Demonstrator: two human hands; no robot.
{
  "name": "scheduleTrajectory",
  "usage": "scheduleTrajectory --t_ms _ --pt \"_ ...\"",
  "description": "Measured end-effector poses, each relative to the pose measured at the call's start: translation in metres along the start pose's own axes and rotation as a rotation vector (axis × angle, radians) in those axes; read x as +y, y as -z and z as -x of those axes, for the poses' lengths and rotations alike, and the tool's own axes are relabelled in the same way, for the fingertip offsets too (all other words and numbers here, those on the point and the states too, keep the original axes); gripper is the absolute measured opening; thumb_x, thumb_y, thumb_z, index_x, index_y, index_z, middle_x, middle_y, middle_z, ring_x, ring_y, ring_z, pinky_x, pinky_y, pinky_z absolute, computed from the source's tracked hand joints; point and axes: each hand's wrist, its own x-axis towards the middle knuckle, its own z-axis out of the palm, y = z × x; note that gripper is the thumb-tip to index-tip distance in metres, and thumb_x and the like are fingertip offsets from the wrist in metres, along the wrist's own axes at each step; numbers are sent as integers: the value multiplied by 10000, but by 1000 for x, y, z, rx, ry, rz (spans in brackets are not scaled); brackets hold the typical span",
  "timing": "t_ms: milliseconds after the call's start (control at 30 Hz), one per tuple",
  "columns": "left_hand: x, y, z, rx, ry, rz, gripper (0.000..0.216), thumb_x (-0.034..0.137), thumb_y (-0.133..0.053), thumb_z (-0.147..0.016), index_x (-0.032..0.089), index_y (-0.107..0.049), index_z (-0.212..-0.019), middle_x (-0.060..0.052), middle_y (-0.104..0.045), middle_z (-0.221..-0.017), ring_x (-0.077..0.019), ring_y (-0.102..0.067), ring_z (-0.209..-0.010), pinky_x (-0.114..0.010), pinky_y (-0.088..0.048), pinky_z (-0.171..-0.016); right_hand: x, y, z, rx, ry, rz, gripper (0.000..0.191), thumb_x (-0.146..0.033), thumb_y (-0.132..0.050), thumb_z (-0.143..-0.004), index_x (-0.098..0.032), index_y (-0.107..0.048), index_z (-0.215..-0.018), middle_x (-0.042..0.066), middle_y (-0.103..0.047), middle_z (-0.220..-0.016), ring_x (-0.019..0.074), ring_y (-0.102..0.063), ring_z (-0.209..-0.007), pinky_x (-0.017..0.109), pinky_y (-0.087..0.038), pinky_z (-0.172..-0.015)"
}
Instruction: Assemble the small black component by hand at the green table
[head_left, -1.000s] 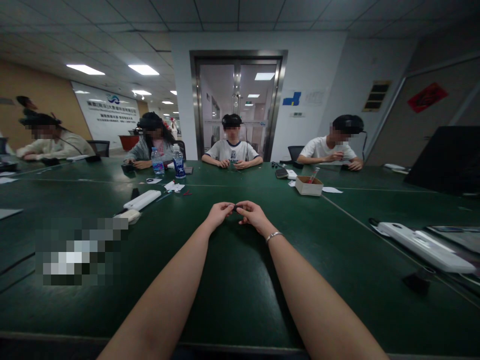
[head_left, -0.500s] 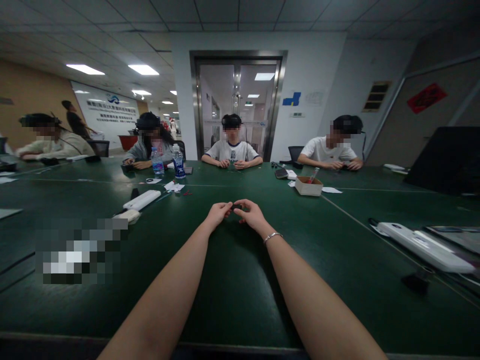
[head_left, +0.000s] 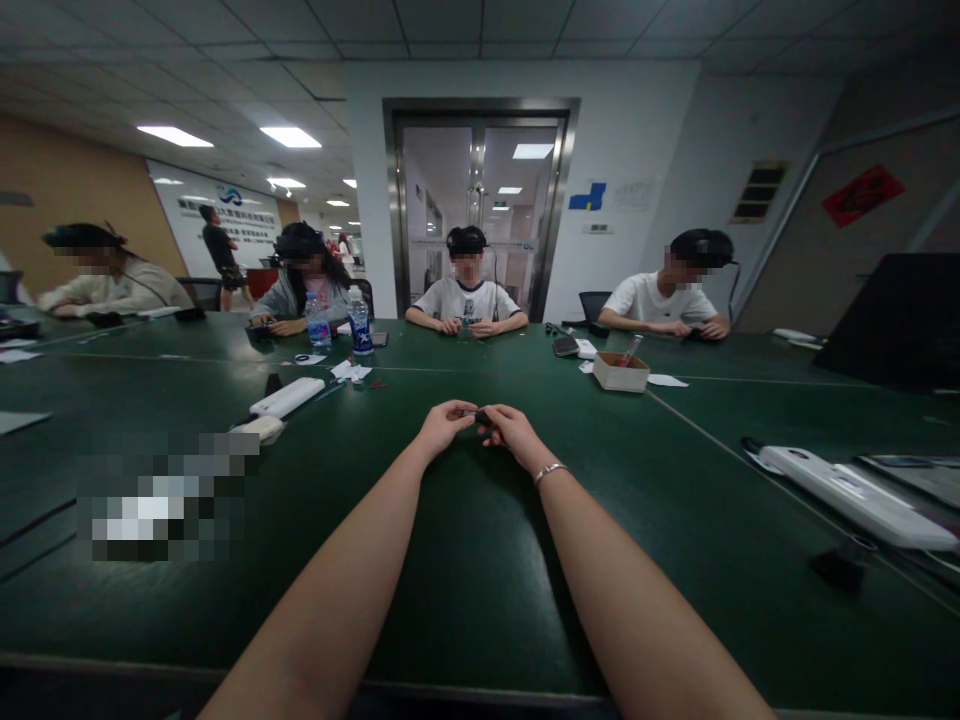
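Note:
Above the middle of the green table, a small black object sits between my two hands. My right hand is closed on it, thumb and fingers pinching its right side, with the lower fingers curled beneath. From the other side, my left hand meets its left end with thumb and fingertips closed together there. Fingers cover much of the object, and it is too small for me to tell its kind. A silver bracelet circles my right wrist.
White power strips lie left and right. A small box with pens stands ahead on the right. Two bottles and paper scraps are ahead left. Several people sit across the table; another stands behind.
The small black object has shifted slightly right. My right hand, earlier with fingers apart beside it, has closed on it. The left fingers have moved to its end. The standing person has moved right.

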Motion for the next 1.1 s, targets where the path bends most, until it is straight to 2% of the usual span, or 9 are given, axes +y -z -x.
scheduleTrajectory --t_ms 200,333,467,567,667,767,867,1100 --pt "2 -1 1 48 34 -68 296 355 -695 -676 120 -681 -857 -63 -677 -756 -159 -599 -725 -308 -458 -755 -1 0 2 -45 15 13 114 -226 -615 -814 -137 -613 -884 -14 -629 -599 29 -438 -349 206 -530 -465" --pt "2 -1 0 52 46 -126 316 406 -665 -693 114 -675 -812 -30 -626 -644 -137 -557 -631 -271 -433 -650 2 0 0 -48 38 39 170 -139 -653 -753 -142 -618 -919 -61 -564 -537 35 -460 -365 207 -529 -477" --pt "-1 -1 -1 67 80 -205 351 462 -615 -726 117 -652 -777 -26 -605 -620 -136 -553 -605 -256 -409 -587 4 1 -1 -55 59 58 218 -139 -686 -718 -141 -626 -927 -84 -516 -500 37 -466 -375 205 -524 -476" --pt "-2 -3 -1 66 93 -230 374 485 -555 -770 122 -645 -773 -36 -615 -639 -140 -565 -614 -260 -419 -594 4 0 -1 -42 61 30 195 -152 -696 -712 -138 -630 -895 -86 -511 -492 33 -450 -364 215 -536 -486" --pt "-1 -5 0 65 94 -212 359 461 -526 -797 125 -654 -797 -53 -641 -697 -150 -584 -653 -272 -441 -629 2 0 0 -8 26 4 148 -165 -690 -727 -140 -630 -860 -54 -574 -552 27 -444 -356 215 -542 -475" --pt "2 -6 1 73 65 -182 265 351 -593 -768 138 -657 -912 -58 -664 -793 -153 -599 -711 -283 -464 -684 -1 -1 1 10 2 -11 126 -185 -689 -740 -139 -634 -844 -23 -619 -617 25 -452 -362 212 -549 -472" --pt "3 -6 2 81 15 -140 287 239 -634 -733 149 -626 -1005 -55 -659 -827 -147 -604 -749 -282 -476 -719 -2 -1 3 3 -7 -27 123 -193 -681 -751 -136 -632 -848 -12 -633 -638 26 -456 -367 208 -553 -478" --pt "1 -5 3 56 13 -147 191 304 -613 -757 138 -617 -851 -33 -631 -717 -130 -586 -669 -277 -471 -698 -3 -1 3 13 -24 -41 80 -171 -646 -771 -135 -626 -840 -14 -627 -617 29 -452 -358 206 -546 -477"
